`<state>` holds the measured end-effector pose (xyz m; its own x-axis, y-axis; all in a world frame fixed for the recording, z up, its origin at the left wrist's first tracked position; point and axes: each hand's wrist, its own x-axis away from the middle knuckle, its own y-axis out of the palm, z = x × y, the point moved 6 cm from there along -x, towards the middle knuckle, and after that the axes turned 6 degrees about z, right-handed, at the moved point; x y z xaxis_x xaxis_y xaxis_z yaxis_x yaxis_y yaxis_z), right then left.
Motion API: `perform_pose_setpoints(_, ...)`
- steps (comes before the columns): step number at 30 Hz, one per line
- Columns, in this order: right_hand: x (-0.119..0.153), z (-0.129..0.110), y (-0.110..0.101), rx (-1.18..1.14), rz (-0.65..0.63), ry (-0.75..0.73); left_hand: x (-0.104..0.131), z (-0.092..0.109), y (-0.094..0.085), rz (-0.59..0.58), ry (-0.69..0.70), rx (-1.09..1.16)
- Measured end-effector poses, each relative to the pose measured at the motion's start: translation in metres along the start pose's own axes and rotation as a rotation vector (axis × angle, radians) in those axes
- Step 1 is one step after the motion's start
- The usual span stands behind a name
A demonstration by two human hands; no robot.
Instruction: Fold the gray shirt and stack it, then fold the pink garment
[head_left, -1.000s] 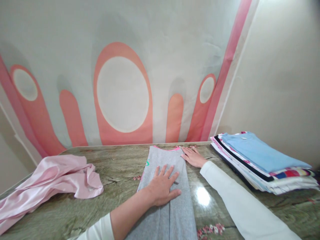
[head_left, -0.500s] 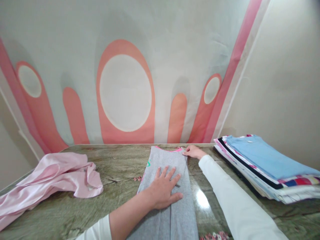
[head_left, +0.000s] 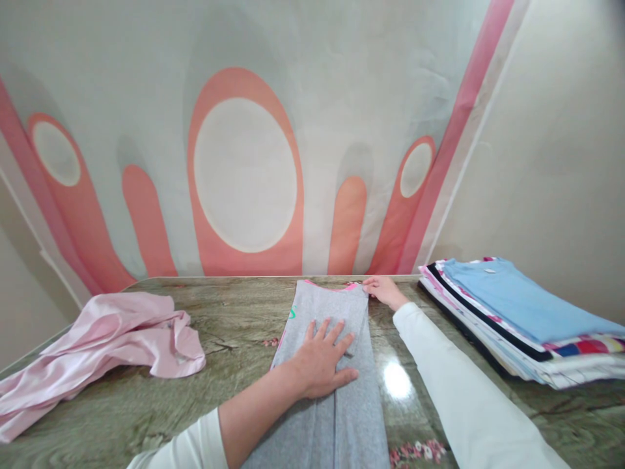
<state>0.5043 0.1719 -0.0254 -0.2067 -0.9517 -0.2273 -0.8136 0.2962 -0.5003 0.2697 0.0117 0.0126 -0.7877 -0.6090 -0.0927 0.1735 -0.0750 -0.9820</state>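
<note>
Grey fabric garment with pink neck edging (head_left: 359,397): we find it flattened in a long folded strip midway across the brown-green wood-grain table (head_left: 234,410), its neck end near the far edge, its lower part running out of view. Behind, we record a grey wall panel (head_left: 332,78) printed with coral arches (head_left: 348,228) and pale ovals (head_left: 245,176). The table top bears pink blossom prints (head_left: 420,451). On it, to the right, we note a neat stack of folded clothes (head_left: 493,335), a light blue shirt (head_left: 517,296) uppermost; to the left, well apart from the garment, a crumpled pale pink cloth (head_left: 117,332), partly out of view. White sleeves (head_left: 469,391) cover both arms. We see the left hand (head_left: 325,358) palm down on the garment, fingers open and spread. The right hand (head_left: 385,291) is at the garment's far right corner, fingertips pinched on the fabric. Smallest, we log a green printed mark (head_left: 292,312) near the garment's left edge.
</note>
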Motion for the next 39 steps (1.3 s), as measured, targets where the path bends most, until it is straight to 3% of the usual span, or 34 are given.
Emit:
perform_pose_setpoints(5, 0.004, -0.01, -0.002, 0.09, 0.105, -0.044, 0.0, 0.001, 0.0, 0.018, -0.001, -0.007)
perform_pose_setpoints(9, 0.021, -0.05, 0.009, 0.232, 0.162, -0.239, 0.002, 0.003, -0.002, 0.027, -0.009, -0.006)
perform_pose_setpoints(13, 0.054, -0.093, 0.054, 0.308, -0.083, -0.514, 0.003, 0.005, -0.005, 0.048, -0.021, -0.002)
perform_pose_setpoints(16, 0.072, -0.097, 0.082, 0.287, -0.225, -0.584, 0.0, 0.0, -0.011, 0.104, -0.045, 0.042)
perform_pose_setpoints(19, 0.08, -0.091, 0.091, 0.274, -0.246, -0.635, -0.006, -0.023, -0.016, 0.158, -0.15, 0.087)
perform_pose_setpoints(23, 0.086, -0.09, 0.086, 0.287, -0.246, -0.679, -0.006, -0.069, -0.019, 0.209, -0.227, -0.019)
perform_pose_setpoints(26, 0.089, -0.093, 0.083, 0.33, -0.256, -0.663, 0.0, -0.104, -0.011, 0.135, -0.299, -0.077)
perform_pose_setpoints(29, 0.091, -0.095, 0.084, 0.377, -0.256, -0.641, 0.006, -0.124, -0.005, 0.101, -0.344, -0.099)
perform_pose_setpoints(33, 0.099, -0.095, 0.085, 0.487, -0.268, -0.597, 0.005, -0.121, -0.007, 0.122, -0.339, -0.138)
perform_pose_setpoints(39, 0.113, -0.086, 0.062, 0.685, -0.238, -0.499, 0.007, -0.085, -0.022, 0.052, -0.32, -0.199)
